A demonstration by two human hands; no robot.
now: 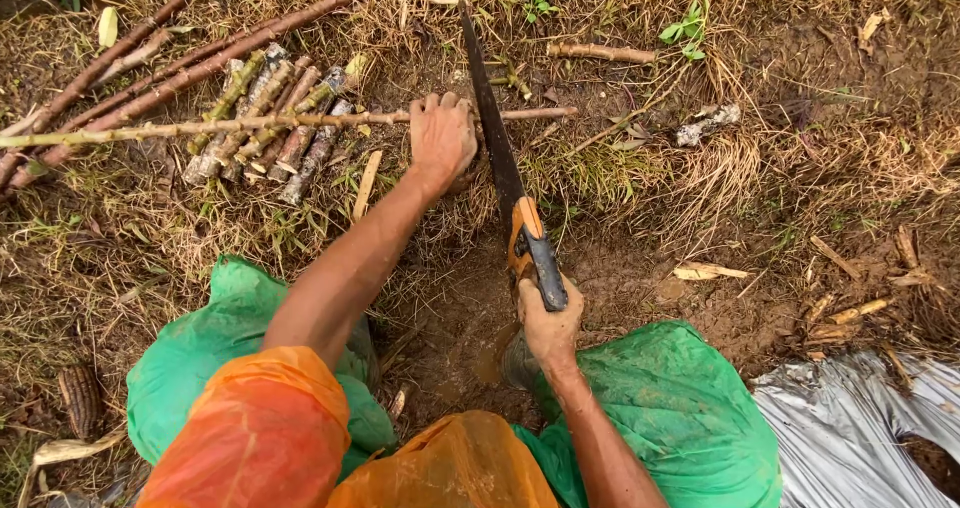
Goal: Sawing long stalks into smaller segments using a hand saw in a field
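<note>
The left hand (441,138) presses down on a long thin stalk (250,123), fingers curled over it near its right end. The right hand (550,323) is closed tight around the black-and-orange handle of a hand saw (500,153), whose dark blade runs far and slightly left, crossing the stalk just right of the left hand; whether the teeth bite in is hard to tell. Below is muddy ground (700,238) strewn with dry grass. A bundle of short cut pieces (265,123) lies left, under the stalk. A grey plastic sheet (860,428) lies near right.
</note>
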